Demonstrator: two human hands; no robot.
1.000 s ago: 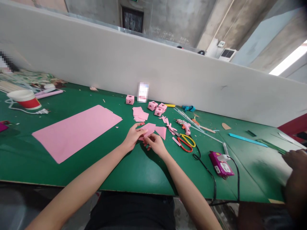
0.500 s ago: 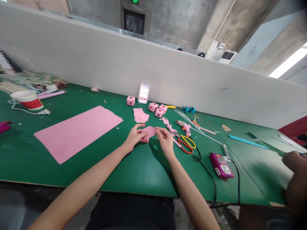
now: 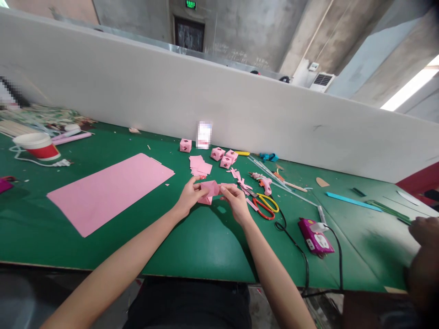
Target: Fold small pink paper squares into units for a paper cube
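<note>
Between both hands, just above the green tabletop, is a folded pink paper piece. My left hand pinches its left side between thumb and fingers. Its right end sits in the fingertips of my right hand, and a strip of pink shows behind those fingers. Just beyond lie a loose stack of small pink paper squares and several pink paper cubes with dark diamond-shaped openings. To the right of my right hand are pink paper scraps and scissors with red and yellow handles.
A large pink sheet lies left. Rightward are a pink glue gun, a purple power box with black cable and a blue strip. Another person's hand is far right. A paper cup stands left.
The pink paper piece has turned and now shows an open fold. My right hand has moved slightly, with a pink strip extending behind its fingers. The left hand keeps its pinch.
</note>
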